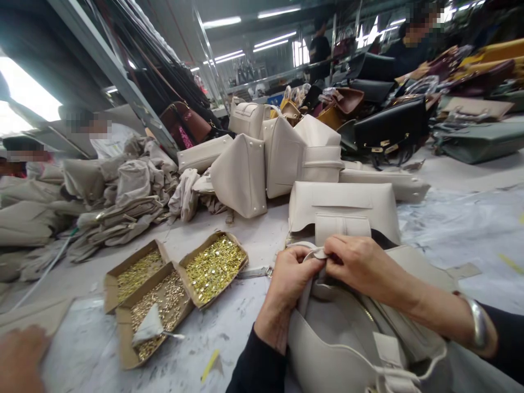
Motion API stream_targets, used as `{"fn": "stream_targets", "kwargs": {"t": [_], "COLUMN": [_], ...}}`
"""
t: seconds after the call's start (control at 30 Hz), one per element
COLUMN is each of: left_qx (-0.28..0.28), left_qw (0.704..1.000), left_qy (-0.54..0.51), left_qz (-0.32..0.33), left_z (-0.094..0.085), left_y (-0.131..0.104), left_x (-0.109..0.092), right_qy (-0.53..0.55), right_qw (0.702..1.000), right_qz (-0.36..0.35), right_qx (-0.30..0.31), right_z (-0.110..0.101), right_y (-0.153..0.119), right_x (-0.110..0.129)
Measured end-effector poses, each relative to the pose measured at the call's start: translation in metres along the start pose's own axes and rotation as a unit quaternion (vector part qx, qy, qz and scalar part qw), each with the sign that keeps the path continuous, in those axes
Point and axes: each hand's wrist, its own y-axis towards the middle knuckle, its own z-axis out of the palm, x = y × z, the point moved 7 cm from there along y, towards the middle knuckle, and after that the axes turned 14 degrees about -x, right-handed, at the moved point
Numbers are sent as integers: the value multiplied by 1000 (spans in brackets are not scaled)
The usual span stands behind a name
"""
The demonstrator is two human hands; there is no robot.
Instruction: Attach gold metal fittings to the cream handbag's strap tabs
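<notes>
My left hand (289, 275) pinches a beige strap (315, 252) between thumb and fingers. From the right, my right hand (356, 259) is closed on the same strap, and the fingertips of both hands nearly meet. Below them an open beige handbag (333, 338) gapes toward me, with a pale tag (387, 349) at its rim. Just beyond the hands lies another beige bag (344, 196) with a slot in its panel. Any small part between my fingertips is hidden.
Cardboard trays of gold-coloured metal fittings (210, 265) stand left of my hands. Finished-looking beige bags (241, 174) are heaped behind, with black bags (391, 131) at the back right. A co-worker's hand (22, 352) is blurred at the lower left. Other people work farther off.
</notes>
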Motion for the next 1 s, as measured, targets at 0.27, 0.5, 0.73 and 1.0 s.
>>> {"fn": "stream_targets", "kwargs": {"t": [0.27,0.5,0.73,1.0], "left_qx": [-20,-55,-107,-118], "left_qw": [996,988,984,990], "left_qy": [53,92,85,27], "left_qz": [66,112,115,78], "left_z": [4,4,-11,-11], "left_y": [4,-1,-12,-11], "left_x": [4,-8,-20,-15], "right_qy": [65,102,152,-30], "right_qw": [992,983,982,991], "right_qz": [109,150,110,-105], "right_qx": [23,11,-22,-73], "right_z": [8,3,-10,-30], "right_y": [2,4,6,-11], "right_x": [-30,-33,-18,12]}}
